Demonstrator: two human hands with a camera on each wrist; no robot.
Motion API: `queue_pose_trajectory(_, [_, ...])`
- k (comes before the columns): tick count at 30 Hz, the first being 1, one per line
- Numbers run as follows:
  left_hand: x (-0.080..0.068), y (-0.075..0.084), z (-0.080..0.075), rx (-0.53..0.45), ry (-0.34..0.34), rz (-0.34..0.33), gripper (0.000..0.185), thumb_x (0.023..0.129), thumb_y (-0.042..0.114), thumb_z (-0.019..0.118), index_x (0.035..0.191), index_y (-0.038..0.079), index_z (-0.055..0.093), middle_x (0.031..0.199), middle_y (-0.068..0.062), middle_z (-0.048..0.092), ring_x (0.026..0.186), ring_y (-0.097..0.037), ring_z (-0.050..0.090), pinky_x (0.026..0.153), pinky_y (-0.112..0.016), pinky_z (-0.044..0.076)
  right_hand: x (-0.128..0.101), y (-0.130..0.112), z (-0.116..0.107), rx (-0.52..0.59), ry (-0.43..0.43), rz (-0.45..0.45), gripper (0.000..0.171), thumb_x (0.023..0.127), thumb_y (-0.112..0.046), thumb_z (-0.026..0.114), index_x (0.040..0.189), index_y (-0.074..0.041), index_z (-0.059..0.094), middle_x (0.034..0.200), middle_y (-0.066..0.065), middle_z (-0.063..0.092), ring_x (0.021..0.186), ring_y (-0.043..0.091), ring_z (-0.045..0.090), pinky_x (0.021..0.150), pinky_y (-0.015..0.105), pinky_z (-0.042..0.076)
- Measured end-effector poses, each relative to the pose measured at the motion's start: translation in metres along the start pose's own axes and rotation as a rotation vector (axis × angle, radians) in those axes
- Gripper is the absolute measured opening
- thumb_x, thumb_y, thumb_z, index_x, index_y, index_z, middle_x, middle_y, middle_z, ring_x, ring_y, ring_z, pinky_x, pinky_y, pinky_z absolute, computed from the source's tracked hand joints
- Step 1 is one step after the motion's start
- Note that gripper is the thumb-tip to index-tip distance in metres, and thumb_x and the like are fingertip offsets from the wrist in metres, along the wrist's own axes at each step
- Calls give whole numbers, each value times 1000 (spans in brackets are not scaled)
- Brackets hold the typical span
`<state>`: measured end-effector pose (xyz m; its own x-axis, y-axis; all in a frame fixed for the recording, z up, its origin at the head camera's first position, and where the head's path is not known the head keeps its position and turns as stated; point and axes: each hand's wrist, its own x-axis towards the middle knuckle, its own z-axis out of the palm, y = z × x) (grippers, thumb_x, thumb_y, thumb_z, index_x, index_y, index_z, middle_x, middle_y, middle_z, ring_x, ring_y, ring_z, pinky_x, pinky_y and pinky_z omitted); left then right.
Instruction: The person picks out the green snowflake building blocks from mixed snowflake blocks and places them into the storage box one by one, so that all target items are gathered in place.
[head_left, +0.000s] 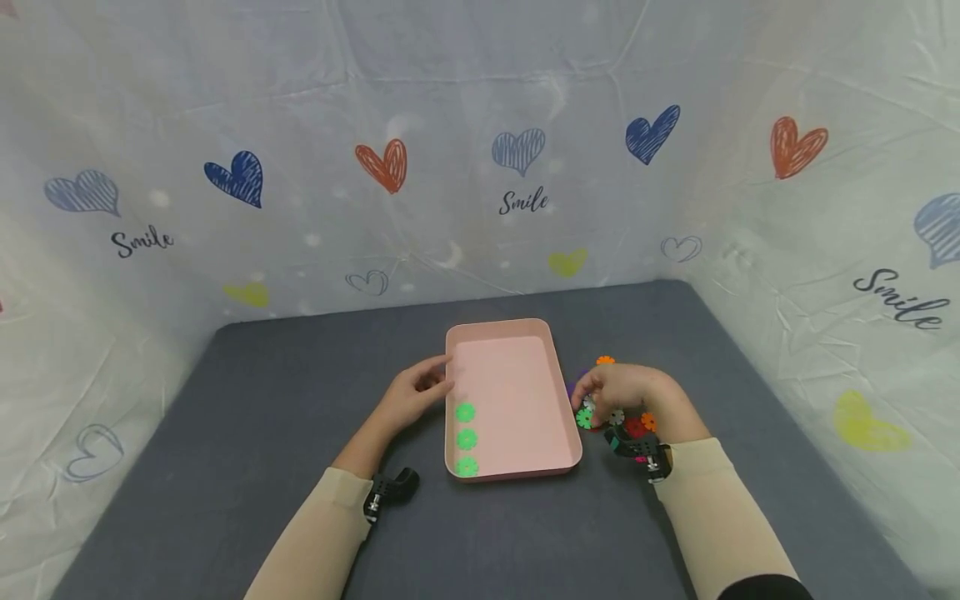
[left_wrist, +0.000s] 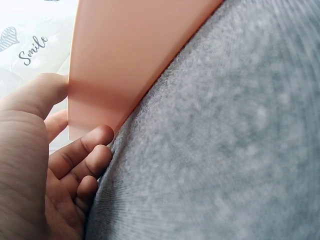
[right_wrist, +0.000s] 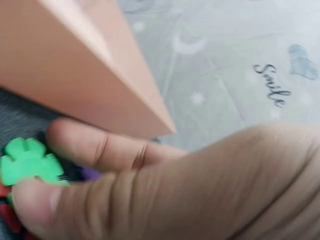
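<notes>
A shallow pink tray (head_left: 517, 392) lies on the table. My left hand (head_left: 412, 396) holds its left wall, with thumb and forefinger at the rim and the other fingers (left_wrist: 97, 157) curled low against the outside. Three green flower-shaped discs (head_left: 467, 439) stand in a column along the tray's left side. To the right of the tray my right hand (head_left: 626, 390) reaches over a pile of similar discs. Its thumb (right_wrist: 37, 200) overlaps a green flower-shaped disc (right_wrist: 30, 162) in the right wrist view, while the forefinger stays apart from it. The hand hides part of the pile.
Orange (head_left: 605, 361), red (head_left: 635, 427), grey and purple discs lie in the pile beside the tray's right wall. Dark grey cloth covers the table (head_left: 300, 400). A white curtain (head_left: 450, 233) printed with hearts stands behind and at both sides.
</notes>
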<state>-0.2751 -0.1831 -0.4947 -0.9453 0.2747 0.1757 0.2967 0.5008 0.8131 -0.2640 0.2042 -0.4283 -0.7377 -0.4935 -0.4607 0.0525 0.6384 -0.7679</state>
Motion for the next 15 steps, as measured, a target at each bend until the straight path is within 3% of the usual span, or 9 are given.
queue_pose_trajectory(6, [1,0,0,-3,1,15,50,99,25,73,145,11,61,102,-6,68,83,-20,60,72,-36,49,5,-2,6,-90,39,70,27,81,10,74,101,-9,73,63,0,48,50,12,30,52,28,33])
queue_pose_trajectory(8, [1,0,0,-3,1,15,50,98,25,73,145,12,61,102,-6,68,83,-20,60,72,-35,49,5,-4,7,-115,57,76,23,82,8,76,98,-8,72,69,1,55,54,12,39,55,29,38])
queue_pose_trajectory(13, [1,-1,-1,-4,0,10,50,98,26,73,145,12,61,102,-6,68,83,-20,60,72,-35,49,-1,-4,1,-141,91,16,12,84,-5,81,83,-6,69,78,3,63,66,16,49,61,32,42])
queue_pose_trajectory(15, [0,-1,0,-5,0,9,50,98,26,73,145,12,61,102,-6,68,83,-20,60,72,-35,49,-5,-3,-5,-132,100,-28,13,86,-10,81,81,-6,70,72,2,59,59,15,43,56,32,37])
